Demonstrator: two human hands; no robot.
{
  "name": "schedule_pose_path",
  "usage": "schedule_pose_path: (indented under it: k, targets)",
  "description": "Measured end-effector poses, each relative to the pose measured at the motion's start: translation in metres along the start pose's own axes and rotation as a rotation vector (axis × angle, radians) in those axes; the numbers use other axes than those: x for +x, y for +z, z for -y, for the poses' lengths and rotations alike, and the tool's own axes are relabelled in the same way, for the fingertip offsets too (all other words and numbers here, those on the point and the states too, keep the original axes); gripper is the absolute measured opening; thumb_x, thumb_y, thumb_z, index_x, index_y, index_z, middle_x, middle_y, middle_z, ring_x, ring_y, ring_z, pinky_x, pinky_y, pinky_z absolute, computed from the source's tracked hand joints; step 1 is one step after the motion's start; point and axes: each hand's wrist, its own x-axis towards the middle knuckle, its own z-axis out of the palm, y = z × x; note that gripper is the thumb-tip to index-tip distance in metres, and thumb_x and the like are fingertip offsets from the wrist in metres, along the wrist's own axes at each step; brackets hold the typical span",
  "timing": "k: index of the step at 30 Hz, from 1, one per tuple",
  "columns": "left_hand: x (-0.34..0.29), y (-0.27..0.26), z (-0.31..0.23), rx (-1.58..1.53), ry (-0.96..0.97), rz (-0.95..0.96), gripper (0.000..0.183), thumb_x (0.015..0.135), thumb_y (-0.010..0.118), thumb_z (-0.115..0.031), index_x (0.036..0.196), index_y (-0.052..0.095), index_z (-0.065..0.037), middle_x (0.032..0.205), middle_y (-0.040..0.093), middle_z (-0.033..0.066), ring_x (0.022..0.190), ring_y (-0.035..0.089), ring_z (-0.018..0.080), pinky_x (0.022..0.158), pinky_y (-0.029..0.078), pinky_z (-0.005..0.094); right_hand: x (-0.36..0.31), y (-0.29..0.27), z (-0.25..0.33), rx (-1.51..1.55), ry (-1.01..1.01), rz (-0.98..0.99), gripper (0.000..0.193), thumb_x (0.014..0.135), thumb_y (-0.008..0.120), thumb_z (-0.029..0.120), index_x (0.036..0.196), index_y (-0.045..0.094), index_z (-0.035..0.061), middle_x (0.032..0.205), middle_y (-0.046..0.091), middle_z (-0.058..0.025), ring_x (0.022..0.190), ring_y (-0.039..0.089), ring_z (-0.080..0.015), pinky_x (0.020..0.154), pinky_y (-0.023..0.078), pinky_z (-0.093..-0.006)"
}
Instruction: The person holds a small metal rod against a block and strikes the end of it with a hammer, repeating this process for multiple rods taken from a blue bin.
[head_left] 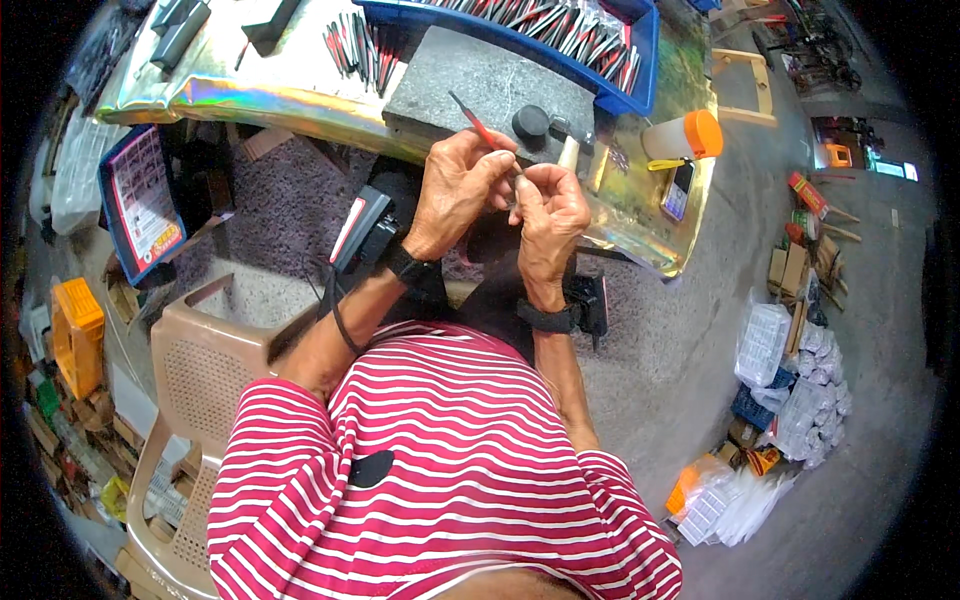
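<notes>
My left hand (458, 195) is closed on a slim red-and-black stick-shaped piece (474, 121), its dark pointed tip slanting up and to the left. Close beside it, my right hand (550, 208) is pinched, thumb against fingers, near the lower end of that piece. What lies between those right fingertips is too small and covered to make out. Both hands are just in front of a grey stone slab (440, 75). On the slab stands a round black knob-like piece (530, 122), with a pale cone-shaped piece (570, 152) near the right hand.
A blue tray (648, 62) of similar slim pieces stands behind the slab. More loose slim pieces (362, 55) lie to its left. An orange-lidded jar (680, 137) stands at the table's right. A beige plastic chair (205, 370) is at my left, and bagged goods (805, 390) lie on the right floor.
</notes>
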Motion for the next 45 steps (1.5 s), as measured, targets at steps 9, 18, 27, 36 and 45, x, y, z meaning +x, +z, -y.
schedule_pose_path:
  k: [9, 18, 27, 36, 45]
  targets:
    - [0.012, 0.006, -0.001, 0.307, 0.178, -0.032, 0.006, 0.076, 0.05, -0.004, 0.079, 0.053, 0.0, 0.058, 0.053, 0.0045, 0.053, 0.052, 0.0074, 0.046, 0.043, 0.022, 0.008, 0.0, 0.003, 0.034, -0.005, 0.019, 0.009, 0.076, 0.053, 0.003, 0.081, 0.047, -0.0013, 0.062, 0.049, -0.0019, 0.045, 0.045, -0.0047, 0.037, 0.038, -0.0176]
    - [0.044, 0.009, -0.002, 0.374, 0.275, -0.071, 0.003, 0.078, 0.052, -0.003, 0.081, 0.053, -0.002, 0.066, 0.056, 0.0016, 0.055, 0.049, 0.0068, 0.049, 0.042, 0.0209, 0.015, -0.009, 0.009, 0.048, 0.022, 0.067, 0.013, 0.077, 0.052, 0.003, 0.087, 0.046, -0.0026, 0.07, 0.052, -0.0051, 0.052, 0.049, -0.006, 0.039, 0.041, -0.0164]
    - [0.073, 0.006, 0.016, 0.345, 0.296, -0.007, 0.003, 0.08, 0.051, -0.005, 0.082, 0.051, -0.003, 0.065, 0.054, 0.0013, 0.052, 0.048, 0.0063, 0.045, 0.04, 0.0194, 0.001, -0.041, 0.019, 0.184, 0.12, 0.031, 0.014, 0.077, 0.052, 0.001, 0.089, 0.046, -0.0026, 0.073, 0.054, -0.009, 0.051, 0.047, -0.0071, 0.04, 0.038, -0.0171]
    - [0.075, 0.007, 0.019, 0.377, 0.274, -0.023, 0.001, 0.076, 0.052, -0.001, 0.076, 0.052, -0.002, 0.057, 0.053, 0.0018, 0.051, 0.05, 0.0068, 0.048, 0.042, 0.0213, -0.005, -0.065, 0.005, 0.154, 0.151, -0.039, 0.015, 0.076, 0.053, 0.002, 0.089, 0.047, -0.0031, 0.072, 0.054, -0.0093, 0.051, 0.047, -0.007, 0.04, 0.039, -0.0172]
    - [0.076, 0.005, 0.021, 0.432, 0.318, 0.003, 0.002, 0.079, 0.052, -0.005, 0.081, 0.051, -0.004, 0.063, 0.051, -0.0013, 0.054, 0.047, 0.0052, 0.046, 0.039, 0.0195, -0.006, -0.071, 0.001, 0.173, 0.143, -0.059, 0.015, 0.077, 0.052, 0.004, 0.089, 0.048, -0.0034, 0.071, 0.054, -0.0084, 0.051, 0.047, -0.0065, 0.04, 0.039, -0.0172]
